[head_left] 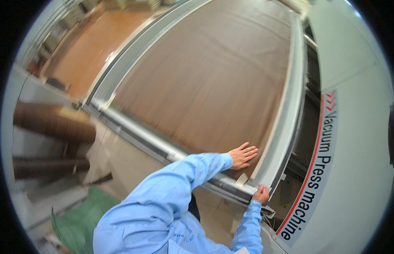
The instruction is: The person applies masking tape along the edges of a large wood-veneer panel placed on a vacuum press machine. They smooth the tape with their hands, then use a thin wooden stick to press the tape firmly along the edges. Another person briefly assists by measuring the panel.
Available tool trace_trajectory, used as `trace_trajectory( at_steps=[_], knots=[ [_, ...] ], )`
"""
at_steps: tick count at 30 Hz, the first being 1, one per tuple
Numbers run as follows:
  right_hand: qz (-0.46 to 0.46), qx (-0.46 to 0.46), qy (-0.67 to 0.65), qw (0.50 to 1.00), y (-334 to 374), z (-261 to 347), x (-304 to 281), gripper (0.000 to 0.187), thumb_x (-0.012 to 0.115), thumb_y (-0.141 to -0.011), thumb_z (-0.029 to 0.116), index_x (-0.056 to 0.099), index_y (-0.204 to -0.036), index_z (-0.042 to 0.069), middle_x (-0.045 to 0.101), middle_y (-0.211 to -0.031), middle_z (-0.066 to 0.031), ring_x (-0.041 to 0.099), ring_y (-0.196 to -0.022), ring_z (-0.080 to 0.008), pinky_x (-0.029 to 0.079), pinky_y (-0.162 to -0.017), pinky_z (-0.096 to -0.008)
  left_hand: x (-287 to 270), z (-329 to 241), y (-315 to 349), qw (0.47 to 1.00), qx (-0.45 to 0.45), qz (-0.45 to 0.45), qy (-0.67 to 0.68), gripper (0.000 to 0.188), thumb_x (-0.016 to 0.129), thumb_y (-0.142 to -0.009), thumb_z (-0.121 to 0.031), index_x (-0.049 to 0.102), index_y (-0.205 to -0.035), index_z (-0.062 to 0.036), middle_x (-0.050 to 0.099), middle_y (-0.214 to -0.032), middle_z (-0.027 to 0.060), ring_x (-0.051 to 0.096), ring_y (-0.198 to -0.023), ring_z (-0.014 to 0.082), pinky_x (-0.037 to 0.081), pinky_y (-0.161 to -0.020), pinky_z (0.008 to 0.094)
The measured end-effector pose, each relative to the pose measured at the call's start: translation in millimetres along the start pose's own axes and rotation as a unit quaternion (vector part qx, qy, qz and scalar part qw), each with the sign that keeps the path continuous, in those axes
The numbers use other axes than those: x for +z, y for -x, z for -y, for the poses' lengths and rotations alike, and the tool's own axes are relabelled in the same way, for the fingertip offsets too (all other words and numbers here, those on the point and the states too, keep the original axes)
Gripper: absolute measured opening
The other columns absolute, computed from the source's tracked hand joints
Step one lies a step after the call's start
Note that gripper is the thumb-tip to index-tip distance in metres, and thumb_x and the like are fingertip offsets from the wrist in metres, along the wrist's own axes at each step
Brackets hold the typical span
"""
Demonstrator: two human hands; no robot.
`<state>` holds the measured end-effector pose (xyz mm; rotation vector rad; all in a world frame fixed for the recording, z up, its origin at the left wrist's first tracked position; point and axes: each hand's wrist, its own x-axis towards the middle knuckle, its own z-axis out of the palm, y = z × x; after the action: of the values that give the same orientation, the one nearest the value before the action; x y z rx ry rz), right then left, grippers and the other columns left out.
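Observation:
My left hand (243,156) lies flat with fingers spread on the brown sheet (197,93), close to its near right corner. The sheet stretches away across the bed of a large press, inside a pale grey metal frame (286,127). At the frame's near right corner my right hand (261,194) is closed around the edge, its thumb side uppermost. Between the two hands a small cream-coloured strip (242,180) sits at the sheet's corner. Both arms wear light blue sleeves.
A tall pale grey-green machine panel (353,127) with a red stripe stands along the right. Dark brown rolls (53,122) lie at the left, above a green cloth (82,220). An orange-brown surface (93,51) shows at the far left, beyond the frame.

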<state>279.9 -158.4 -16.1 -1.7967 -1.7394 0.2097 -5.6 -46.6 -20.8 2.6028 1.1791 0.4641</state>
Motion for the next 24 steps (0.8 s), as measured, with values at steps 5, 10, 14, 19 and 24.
trace_trajectory(
  at_steps=[5,10,14,19,24],
  knots=[
    [0.054,0.027,0.062,0.996,-12.9,-16.9,6.6,0.042,0.057,-0.106,0.035,0.079,-0.092,0.003,0.072,-0.085,-0.0167,0.068,-0.079,-0.0331,0.053,-0.074,-0.0441,-43.4,-44.0,81.1,0.993,-0.039,0.055,0.094,0.067,0.047,-0.107,-0.048,0.041,-0.157,-0.0028,0.030,-0.169,0.0158,0.023,-0.159,0.0285,0.014,-0.129,0.0549],
    [-0.002,0.154,-0.080,0.985,-19.7,30.7,11.3,0.042,0.055,-0.108,0.036,0.077,-0.111,0.001,0.076,-0.095,-0.0108,0.068,-0.087,-0.0200,0.053,-0.078,-0.0365,-126.3,-70.4,254.6,0.958,-0.090,-0.200,0.184,0.054,0.062,-0.102,-0.031,0.052,-0.150,-0.0093,0.048,-0.158,0.0161,0.043,-0.148,0.0323,0.034,-0.122,0.0512],
    [0.039,0.028,-0.218,0.975,21.1,164.6,50.7,0.030,0.057,-0.108,0.026,0.077,-0.109,0.003,0.074,-0.096,-0.0066,0.064,-0.083,-0.0136,0.052,-0.074,-0.0303,-184.9,-52.2,448.9,0.849,-0.370,-0.312,0.213,0.040,0.065,-0.092,-0.010,0.066,-0.132,-0.0076,0.069,-0.129,0.0170,0.064,-0.121,0.0382,0.050,-0.104,0.0472],
    [0.232,-0.092,-0.175,0.953,107.5,400.7,128.9,0.012,0.066,-0.099,0.011,0.077,-0.103,0.005,0.073,-0.095,-0.0106,0.069,-0.088,-0.0230,0.054,-0.075,-0.0344,-222.4,-1.0,636.5,0.627,-0.614,-0.445,0.181,0.025,0.069,-0.094,-0.010,0.068,-0.118,-0.0052,0.070,-0.105,0.0141,0.069,-0.097,0.0306,0.055,-0.085,0.0358],
    [0.245,-0.309,-0.148,0.907,156.3,596.2,204.5,0.022,0.074,-0.088,0.012,0.075,-0.110,0.008,0.073,-0.110,-0.0112,0.066,-0.106,-0.0334,0.053,-0.093,-0.0414,-261.7,106.0,696.1,0.645,-0.617,-0.404,0.199,0.027,0.072,-0.093,-0.012,0.067,-0.119,-0.0063,0.070,-0.106,0.0102,0.068,-0.096,0.0274,0.055,-0.085,0.0360]
  ],
)
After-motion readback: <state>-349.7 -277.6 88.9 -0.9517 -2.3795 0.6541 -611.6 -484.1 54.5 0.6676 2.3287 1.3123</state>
